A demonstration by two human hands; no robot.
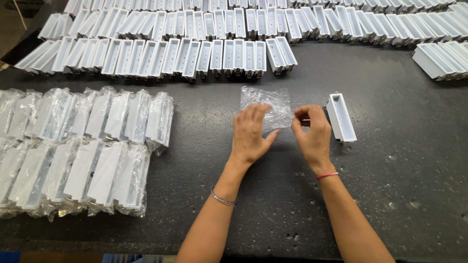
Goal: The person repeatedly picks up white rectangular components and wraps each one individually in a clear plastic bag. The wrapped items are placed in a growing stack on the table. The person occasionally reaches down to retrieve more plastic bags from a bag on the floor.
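Dark, speckled stone-like surface [390, 195] stretches out under my arms, with rows of open white plastic rectangular housings [185, 56] lined up along the far side and a double row of the same housings already wrapped in clear film [92, 146] stacked to my left. Between my hands lies a small clear, crinkled plastic bag [265, 102], flat on the surface just beside one loose white rectangular housing [341, 117] that sits apart to its right. My left hand [249, 134] rests on the near edge of the bag with fingers spread and pressing down lightly; my right hand [312, 131] has thumb and forefinger pressed together, pinching what I take to be the bag's right edge. To do this well, I judge I should hold the bag still with the flat left hand and rub the pinched layers apart at the mouth, not pulling hard, since thin film tears or slips easily, and keep the loose housing within easy reach. Hard to make out: the film is nearly see-through, so which side of the bag is the open one I cannot tell, and my own fingers hide the exact pinch point. Far rows run out of view at the top and right, and the wrapped stack is cut off at the left.
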